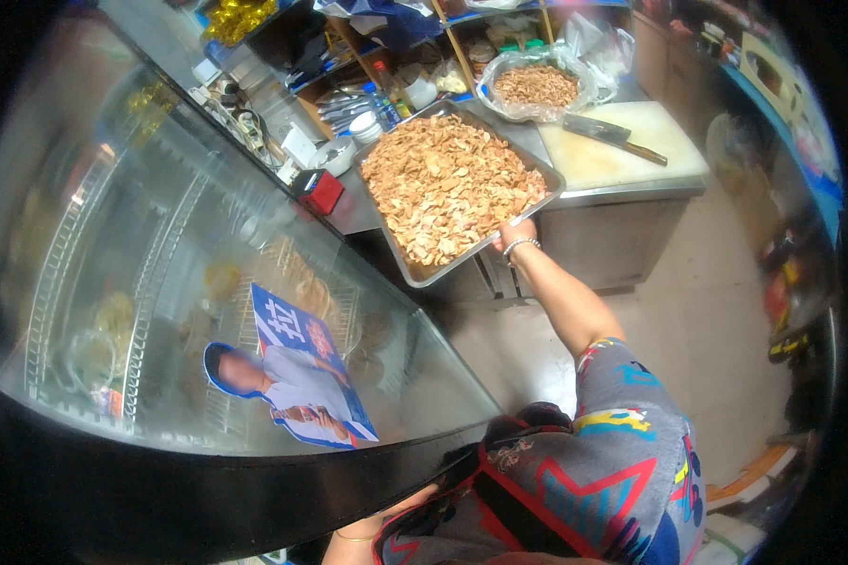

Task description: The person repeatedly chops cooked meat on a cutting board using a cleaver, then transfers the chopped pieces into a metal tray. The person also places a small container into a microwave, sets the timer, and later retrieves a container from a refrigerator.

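My right hand [519, 233], with a beaded bracelet at the wrist, grips the near rim of a large rectangular metal tray [424, 277]. Sliced, light-brown food pieces [452, 183] are heaped across the tray. Its near corner juts out past the counter's front edge, and its far part is over the counter. Low in the view, my left hand [410, 503] is by the dark lower frame of a glass-door display fridge [268, 466]. Its fingers are mostly hidden there, so its grip cannot be made out. A thin gold bangle circles that wrist.
Right of the tray, a cleaver [601, 132] lies on a white cutting board [622, 152]. Behind stands a plastic-lined bowl [495, 99] of similar pieces. A red box [318, 191] and white jar [365, 128] are at the tray's left. Cluttered shelves [459, 49] rise behind.
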A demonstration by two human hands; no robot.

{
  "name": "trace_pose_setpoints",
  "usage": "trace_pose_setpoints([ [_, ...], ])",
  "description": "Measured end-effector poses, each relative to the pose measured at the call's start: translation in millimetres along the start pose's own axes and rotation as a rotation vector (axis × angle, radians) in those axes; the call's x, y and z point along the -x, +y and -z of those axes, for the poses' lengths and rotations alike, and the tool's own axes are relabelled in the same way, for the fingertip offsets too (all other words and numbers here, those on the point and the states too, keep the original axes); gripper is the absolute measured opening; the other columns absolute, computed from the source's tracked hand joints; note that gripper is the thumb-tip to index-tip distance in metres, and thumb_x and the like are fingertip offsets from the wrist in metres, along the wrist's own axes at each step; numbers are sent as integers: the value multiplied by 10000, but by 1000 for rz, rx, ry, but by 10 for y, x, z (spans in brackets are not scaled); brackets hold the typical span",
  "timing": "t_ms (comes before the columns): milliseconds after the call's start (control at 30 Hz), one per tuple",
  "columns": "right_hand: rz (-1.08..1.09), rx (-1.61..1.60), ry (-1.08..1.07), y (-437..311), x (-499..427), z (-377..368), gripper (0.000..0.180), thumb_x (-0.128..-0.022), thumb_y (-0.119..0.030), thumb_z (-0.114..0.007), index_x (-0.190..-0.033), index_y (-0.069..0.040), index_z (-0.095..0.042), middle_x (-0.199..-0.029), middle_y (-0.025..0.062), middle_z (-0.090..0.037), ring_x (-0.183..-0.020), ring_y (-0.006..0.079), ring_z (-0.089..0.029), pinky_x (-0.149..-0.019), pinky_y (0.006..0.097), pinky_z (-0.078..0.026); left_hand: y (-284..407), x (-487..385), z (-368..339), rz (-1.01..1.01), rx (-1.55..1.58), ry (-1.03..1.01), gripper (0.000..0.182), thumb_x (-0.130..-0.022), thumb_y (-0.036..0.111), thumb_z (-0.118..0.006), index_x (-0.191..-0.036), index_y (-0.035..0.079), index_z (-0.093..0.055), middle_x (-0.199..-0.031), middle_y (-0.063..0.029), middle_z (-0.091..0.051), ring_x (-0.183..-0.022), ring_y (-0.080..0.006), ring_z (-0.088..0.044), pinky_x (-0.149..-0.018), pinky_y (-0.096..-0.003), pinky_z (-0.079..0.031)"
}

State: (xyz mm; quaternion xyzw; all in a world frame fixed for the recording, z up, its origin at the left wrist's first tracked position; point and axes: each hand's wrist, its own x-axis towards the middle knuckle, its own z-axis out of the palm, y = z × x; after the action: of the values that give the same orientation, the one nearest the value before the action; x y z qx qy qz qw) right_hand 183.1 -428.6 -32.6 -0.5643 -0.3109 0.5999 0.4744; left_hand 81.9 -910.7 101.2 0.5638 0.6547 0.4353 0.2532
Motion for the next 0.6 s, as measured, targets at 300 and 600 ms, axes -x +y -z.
trace_pose_setpoints([
  [300, 52, 186, 34, -105, -37, -12, 140, -809, -24, -543, -859, 103, -576, -657, 160, -615, -478, 210, -611, -348, 287, -477, -208, 62, 556, 146, 52, -138, 443, -837, 201, -582, -1194, -45, -489, -1178, -149, -541, -1083, -242, -514, -939, -343, -417],
  [600, -121, 51, -223, 68, 100, 231, 350, -907, -343, -487, -1061, -28, -489, -723, 114, -612, -490, 212, -557, -406, 330, -481, 248, -445, 711, 688, 703, -639, 400, -882, 186, -514, -1202, -52, -497, -1212, -168, -534, -1123, -252, -504, -968, -345, -404],
])
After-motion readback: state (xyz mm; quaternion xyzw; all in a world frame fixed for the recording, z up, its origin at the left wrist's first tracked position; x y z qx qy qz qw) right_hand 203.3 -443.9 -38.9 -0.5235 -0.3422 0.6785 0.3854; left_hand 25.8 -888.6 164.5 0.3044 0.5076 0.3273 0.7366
